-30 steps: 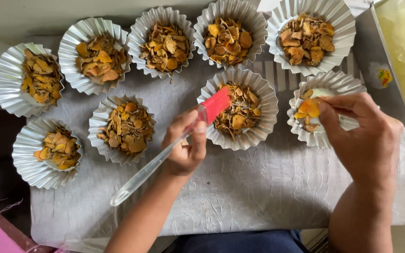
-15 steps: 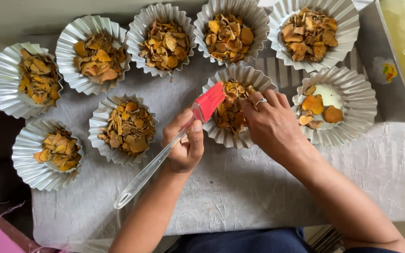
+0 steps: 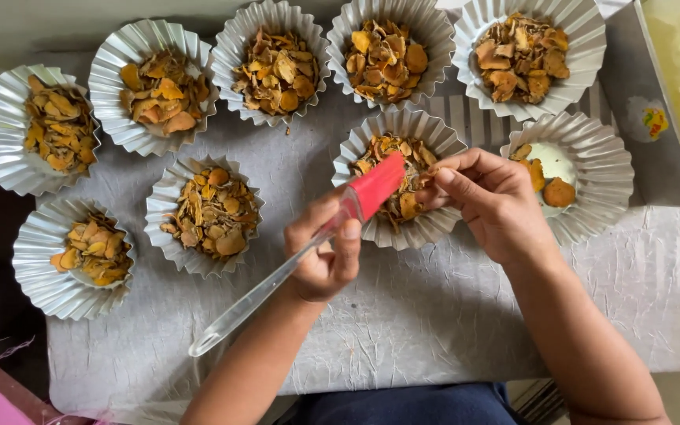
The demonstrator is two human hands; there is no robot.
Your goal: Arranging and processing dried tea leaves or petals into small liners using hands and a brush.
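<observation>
Two hands over the table [image 3: 434, 330]: left hand [image 3: 324, 252] closed round a clear-handled spatula [image 3: 277, 283], red blade above the middle foil cup [image 3: 399, 189] of dried orange slices; right hand [image 3: 493, 201] pinched on slices at that cup's rim. Just right, a nearly empty cup [image 3: 584, 177]. Beyond, seven filled cups on crinkled grey paper. At far right, a metal tray [image 3: 639, 118].

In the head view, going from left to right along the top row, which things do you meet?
First filled foil cup → second filled foil cup → third filled foil cup → fourth filled foil cup → fifth filled foil cup → metal tray.
</observation>
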